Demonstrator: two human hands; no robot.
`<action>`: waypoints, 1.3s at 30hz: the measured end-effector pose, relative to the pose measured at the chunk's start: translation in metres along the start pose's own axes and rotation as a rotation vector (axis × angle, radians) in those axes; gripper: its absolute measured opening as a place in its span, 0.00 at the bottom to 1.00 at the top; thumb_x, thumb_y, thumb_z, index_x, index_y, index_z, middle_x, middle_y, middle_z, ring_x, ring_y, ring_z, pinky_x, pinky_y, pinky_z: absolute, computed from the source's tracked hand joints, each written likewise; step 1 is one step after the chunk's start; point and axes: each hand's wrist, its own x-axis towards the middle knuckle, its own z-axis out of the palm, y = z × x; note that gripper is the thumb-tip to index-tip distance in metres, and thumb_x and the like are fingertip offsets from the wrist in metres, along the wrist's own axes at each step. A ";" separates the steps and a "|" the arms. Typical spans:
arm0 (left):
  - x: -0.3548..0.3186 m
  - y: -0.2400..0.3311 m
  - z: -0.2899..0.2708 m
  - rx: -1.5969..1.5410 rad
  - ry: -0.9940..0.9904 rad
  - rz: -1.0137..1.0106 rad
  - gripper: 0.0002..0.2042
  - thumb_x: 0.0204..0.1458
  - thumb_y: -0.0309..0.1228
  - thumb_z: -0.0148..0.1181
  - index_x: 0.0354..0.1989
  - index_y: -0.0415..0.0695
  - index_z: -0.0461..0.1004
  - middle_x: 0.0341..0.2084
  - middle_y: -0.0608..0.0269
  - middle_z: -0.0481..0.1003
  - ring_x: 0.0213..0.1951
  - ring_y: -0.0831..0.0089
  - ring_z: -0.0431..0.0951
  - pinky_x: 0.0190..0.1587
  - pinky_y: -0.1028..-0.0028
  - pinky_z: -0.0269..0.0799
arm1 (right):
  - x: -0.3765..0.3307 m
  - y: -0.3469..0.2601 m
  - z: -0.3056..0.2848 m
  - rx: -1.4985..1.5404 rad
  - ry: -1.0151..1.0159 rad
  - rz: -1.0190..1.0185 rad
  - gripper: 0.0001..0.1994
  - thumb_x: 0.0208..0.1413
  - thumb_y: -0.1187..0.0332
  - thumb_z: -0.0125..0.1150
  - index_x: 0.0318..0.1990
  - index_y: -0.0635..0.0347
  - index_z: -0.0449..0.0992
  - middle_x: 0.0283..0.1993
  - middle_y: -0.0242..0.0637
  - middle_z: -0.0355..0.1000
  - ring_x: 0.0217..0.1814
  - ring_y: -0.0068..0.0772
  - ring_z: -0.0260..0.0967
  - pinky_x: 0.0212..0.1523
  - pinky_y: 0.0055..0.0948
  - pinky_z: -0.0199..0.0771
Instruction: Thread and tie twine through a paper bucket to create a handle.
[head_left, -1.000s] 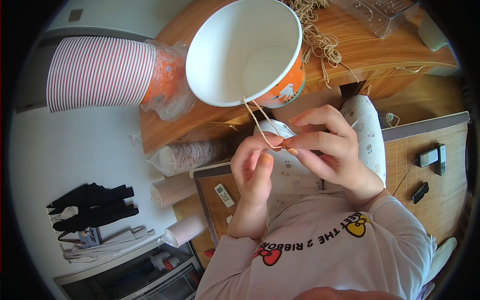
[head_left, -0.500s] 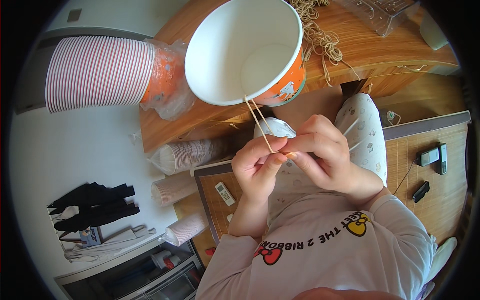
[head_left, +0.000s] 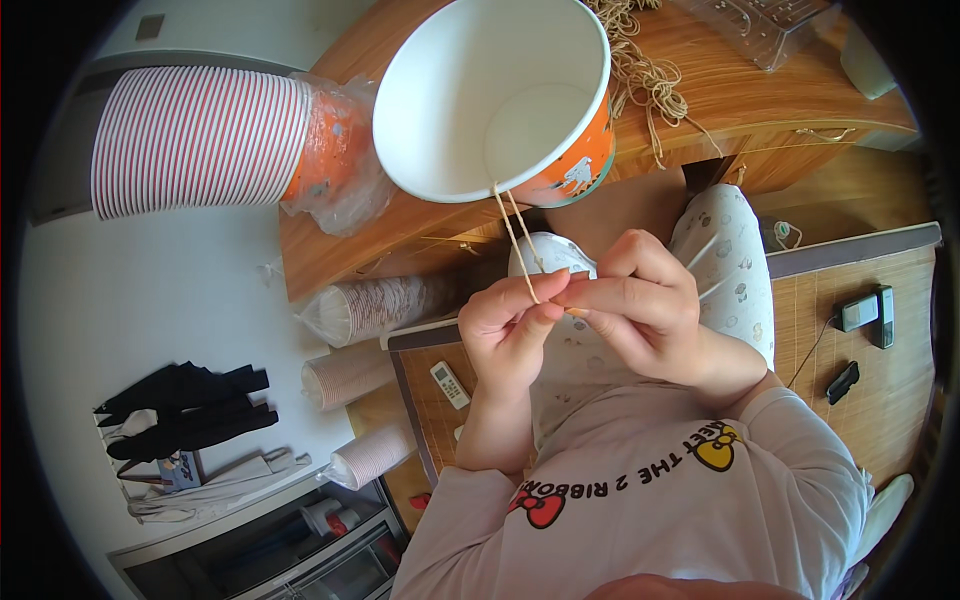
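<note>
A large paper bucket [head_left: 440, 150], white inside and orange outside, lies tilted at the table edge with its mouth toward me. From its near rim two strands of tan cord [head_left: 522, 245] run down to my fingers. My left hand [head_left: 505, 325] pinches the cord between thumb and forefinger. Against it, fingertips touching, my right hand [head_left: 640, 305] is also closed in a pinch at the cord's end. The very tips overlap, so any knot between them is hidden.
On the wooden table [head_left: 760, 100] lie a heap of tan cords [head_left: 650, 90] and a clear plastic tray [head_left: 765, 30]. A long stack of nested buckets [head_left: 200, 140] juts out at left. Bagged stacks [head_left: 375, 305] stand below. A remote control [head_left: 450, 385] lies on a mat.
Both hands have shifted very slightly left, still pinching the cord. The bucket has tipped or moved up a little, and the cord's place on the rim moved with it.
</note>
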 end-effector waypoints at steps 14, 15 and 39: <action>-0.007 -0.003 -0.002 0.208 0.262 0.160 0.07 0.50 0.19 0.66 0.37 0.34 0.77 0.32 0.59 0.79 0.31 0.81 0.76 0.34 0.84 0.69 | 0.012 -0.004 0.007 -0.124 0.001 -0.062 0.07 0.46 0.69 0.67 0.34 0.53 0.77 0.31 0.30 0.68 0.31 0.33 0.66 0.32 0.31 0.62; -0.006 -0.003 -0.003 0.215 0.272 0.181 0.07 0.50 0.18 0.66 0.37 0.33 0.76 0.33 0.56 0.79 0.31 0.80 0.76 0.34 0.82 0.71 | 0.014 -0.004 0.009 -0.125 0.002 -0.063 0.07 0.46 0.69 0.67 0.34 0.53 0.77 0.31 0.30 0.68 0.31 0.33 0.66 0.32 0.31 0.62; 0.002 0.016 -0.032 0.783 0.266 0.639 0.09 0.43 0.18 0.67 0.34 0.39 0.78 0.27 0.54 0.81 0.30 0.62 0.82 0.45 0.57 0.79 | 0.045 -0.010 0.026 -0.360 -0.019 -0.503 0.16 0.35 0.67 0.63 0.37 0.51 0.79 0.33 0.23 0.68 0.32 0.26 0.63 0.34 0.29 0.60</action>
